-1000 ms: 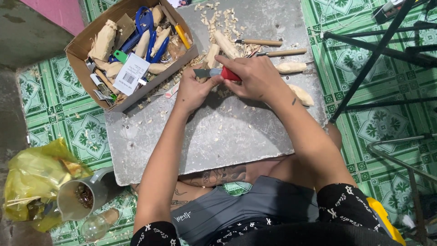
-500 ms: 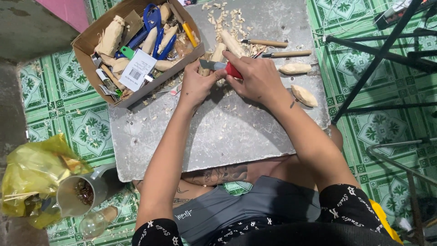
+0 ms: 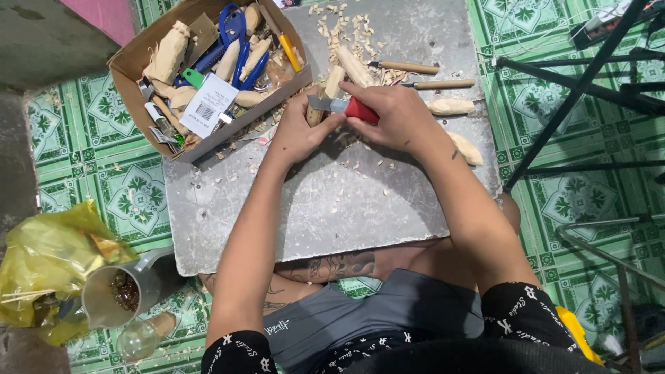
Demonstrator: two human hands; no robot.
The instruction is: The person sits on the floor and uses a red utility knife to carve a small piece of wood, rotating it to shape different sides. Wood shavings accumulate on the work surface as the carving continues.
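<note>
Both hands are working near the far edge of the grey board (image 3: 312, 221); the left hand (image 3: 298, 135) is gripping a short stick of wood (image 3: 325, 97), fingers curled round its lower end; the right hand (image 3: 395, 118) is closing tight round a red-handled knife (image 3: 343, 106), its blade lying against the stick; wood shavings (image 3: 339, 28) are lying toward the far edge; a cardboard box (image 3: 138, 59) of tools is overhanging the board's far left corner; a carved piece (image 3: 450, 107) is resting by the right edge.
</note>
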